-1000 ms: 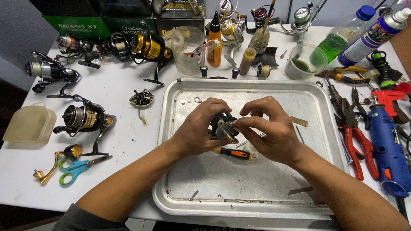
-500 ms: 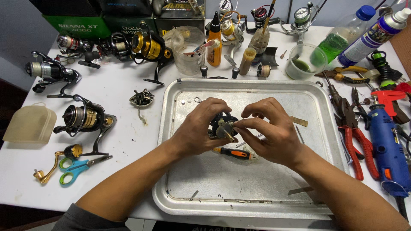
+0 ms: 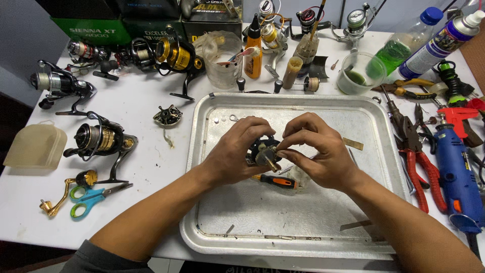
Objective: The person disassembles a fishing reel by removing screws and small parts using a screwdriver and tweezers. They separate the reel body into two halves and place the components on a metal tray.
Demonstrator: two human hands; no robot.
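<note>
The tray [image 3: 313, 237] floor lies mostly open near the edge; pliers [image 3: 417, 162] and reels [image 3: 101, 141] crowd its flanks.

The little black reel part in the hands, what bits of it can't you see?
Head view only:
- Black reel part: its left side is covered by the left hand.
- Its right side is behind the right hand fingers.
- Orange-handled screwdriver on the metal tray: tip hidden under the right hand.
- Blue rotary tool: its near end is cut off at the right edge.

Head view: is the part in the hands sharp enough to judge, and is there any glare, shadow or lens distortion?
Head view: both hands, left hand and right hand, and the small reel part between them are sharp, without motion blur; light is even, with soft shadows under the hands on the metal tray and mild sheen there; the table edge bows slightly from wide-angle distortion.
</note>
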